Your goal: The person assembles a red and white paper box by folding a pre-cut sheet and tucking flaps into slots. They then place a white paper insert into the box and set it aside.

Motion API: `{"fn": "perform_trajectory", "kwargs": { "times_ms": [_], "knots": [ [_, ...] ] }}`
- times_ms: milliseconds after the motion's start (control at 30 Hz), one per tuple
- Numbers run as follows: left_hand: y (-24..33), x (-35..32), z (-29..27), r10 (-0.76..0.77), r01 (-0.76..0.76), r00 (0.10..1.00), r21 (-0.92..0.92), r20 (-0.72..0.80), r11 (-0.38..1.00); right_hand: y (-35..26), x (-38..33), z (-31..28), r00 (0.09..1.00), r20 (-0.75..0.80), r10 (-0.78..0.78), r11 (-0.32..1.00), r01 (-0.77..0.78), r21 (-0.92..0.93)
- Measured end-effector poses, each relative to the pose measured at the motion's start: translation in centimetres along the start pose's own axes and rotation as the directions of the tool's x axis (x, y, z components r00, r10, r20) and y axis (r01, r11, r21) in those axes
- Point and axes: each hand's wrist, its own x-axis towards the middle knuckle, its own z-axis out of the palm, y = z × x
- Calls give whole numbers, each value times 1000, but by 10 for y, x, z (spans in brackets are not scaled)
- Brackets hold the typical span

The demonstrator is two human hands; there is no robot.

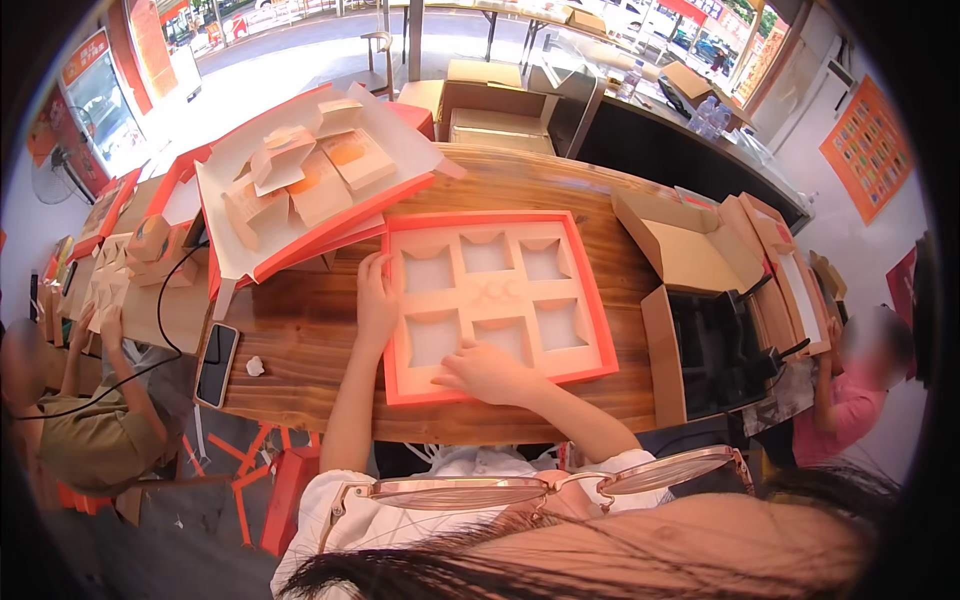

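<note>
A shallow red box (602, 340) lies on the wooden table in front of me. It holds a pale cardboard insert (490, 292) with two rows of square cut-outs, their flaps folded along the edges. My left hand (378, 300) grips the box's left wall, fingers along the rim. Palm down, my right hand (490, 373) rests over the lower middle cut-out, with its fingers stretched out and pressing on the insert. It covers part of that opening and the strip beside it.
Behind the left hand, a red tray (345, 215) holds several small folded boxes (320, 190). A phone (217, 365) and a crumpled white scrap (255, 367) lie at the left. Opened brown cartons (690, 240) and a black router-like device (720, 340) stand right. Two people sit at either side.
</note>
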Motion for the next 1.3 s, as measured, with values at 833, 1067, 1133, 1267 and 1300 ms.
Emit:
{"fn": "perform_trajectory", "kwargs": {
  "times_ms": [833, 1067, 1133, 1267, 1300],
  "knots": [
    [-24, -1, 4, -157, 157, 987, -271, 20, 950, -21, -54, -137, 941, -338, -16, 968, 99, 230],
    [-11, 1, 3, -55, 52, 998, -131, -18, 990, 34, -118, -163, 537, -819, 202, 603, 591, 536],
    [7, 2, -4, -134, 123, 991, -275, -21, 954, 36, -120, -177, 381, -878, 291, 467, 744, 478],
    [56, 15, -21, -140, 197, 978, -486, 151, 851, 74, -149, -179, 367, -856, 365, 124, 892, 435],
    [66, 17, -33, -157, 234, 970, -515, 188, 825, 87, -142, -172, 399, -836, 376, 58, 890, 452]
  ]
}}
